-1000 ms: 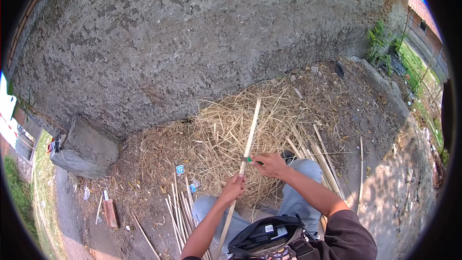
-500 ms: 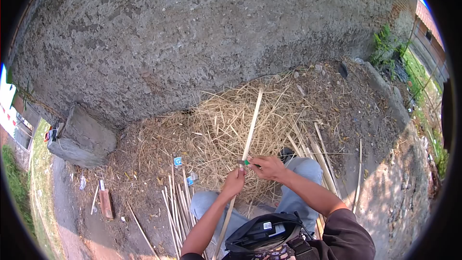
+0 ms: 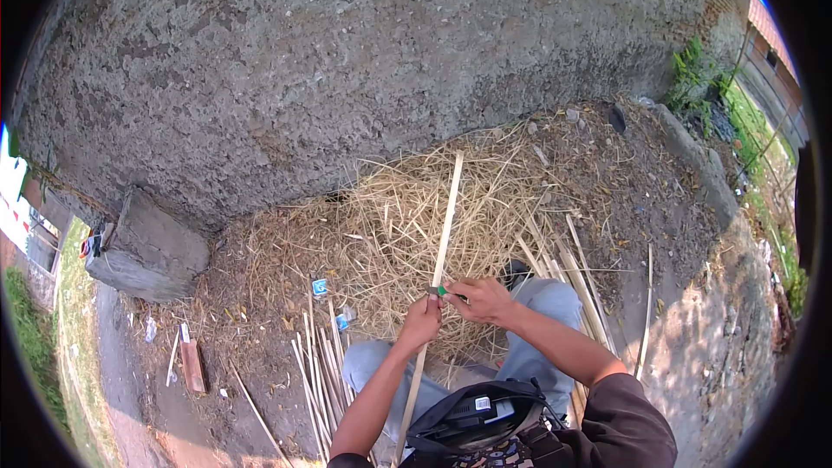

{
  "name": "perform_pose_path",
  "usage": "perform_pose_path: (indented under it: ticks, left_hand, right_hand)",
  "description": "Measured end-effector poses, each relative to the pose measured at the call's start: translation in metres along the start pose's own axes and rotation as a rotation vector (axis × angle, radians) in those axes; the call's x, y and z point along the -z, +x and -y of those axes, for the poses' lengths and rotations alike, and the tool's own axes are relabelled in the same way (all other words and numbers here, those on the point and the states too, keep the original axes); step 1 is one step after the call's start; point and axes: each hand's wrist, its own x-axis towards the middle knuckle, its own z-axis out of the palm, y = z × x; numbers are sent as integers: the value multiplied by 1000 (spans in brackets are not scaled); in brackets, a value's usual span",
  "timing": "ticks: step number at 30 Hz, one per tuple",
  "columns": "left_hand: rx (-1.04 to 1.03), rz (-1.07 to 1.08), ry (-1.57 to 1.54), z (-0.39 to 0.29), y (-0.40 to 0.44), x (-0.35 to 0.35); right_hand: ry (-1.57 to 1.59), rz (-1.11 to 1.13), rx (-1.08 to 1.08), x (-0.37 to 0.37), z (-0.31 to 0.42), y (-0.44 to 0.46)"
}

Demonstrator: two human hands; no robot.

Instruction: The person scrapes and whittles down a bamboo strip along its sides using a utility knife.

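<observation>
A long, pale bamboo strip [image 3: 448,225] runs from between my knees up over the shavings, tilted slightly right at its top. My left hand [image 3: 422,322] is closed round the strip at about its middle. Just above and to the right, my right hand [image 3: 481,301] grips a small green-handled knife [image 3: 442,291] against the strip. Most of the knife is hidden by my fingers. A heap of thin, curly bamboo shavings [image 3: 407,217] lies beyond my hands, in front of my legs.
More bamboo strips lie on the ground by my left leg [image 3: 317,373] and right leg [image 3: 582,290]. A rough wall [image 3: 390,61] rises behind the shavings. A concrete block [image 3: 156,247] stands at left, near a reddish-brown piece [image 3: 192,367]. A black bag [image 3: 472,416] sits at my waist.
The strip's upper end has swung slightly left, and the strip is a little more upright. Both hands keep their grip in nearly the same place.
</observation>
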Motion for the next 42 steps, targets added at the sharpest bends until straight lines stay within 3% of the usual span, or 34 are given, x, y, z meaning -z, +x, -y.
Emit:
perform_pose_path:
  ticks: [9,12,14,20,22,23,25,26,28,32,40,42]
  left_hand:
    - [-25,35,6,0,-1,0]
    - [-118,37,94,5,7,1]
    - [-39,45,-66,-6,1,-3]
    - [64,48,-166,-29,-8,-7]
    - [110,94,-136,-24,-18,-11]
    - [157,138,-109,-20,-23,-13]
    - [110,136,-66,-9,-30,-11]
    - [73,142,-8,-6,-33,-4]
    - [49,154,58,-16,-36,1]
    - [171,199,43,-16,-44,4]
    - [101,172,32,-4,-49,6]
    - [87,165,35,2,-46,9]
  right_hand:
    - [-44,-76,54,1,1,-1]
    - [-58,-102,47,-3,-1,3]
    - [-60,-127,45,-6,-4,2]
    - [-96,-154,37,-6,-8,9]
    - [-109,-221,-163,-7,-18,16]
    - [-110,-219,-159,2,-30,22]
    - [-35,-106,-441,26,-52,35]
    - [-19,-121,-454,24,-49,29]
    - [-96,-245,-266,33,-46,29]
    - [-91,-264,-319,30,-31,17]
    - [-68,-286,-233,24,-32,19]
    - [-70,-308,-127,23,-29,18]
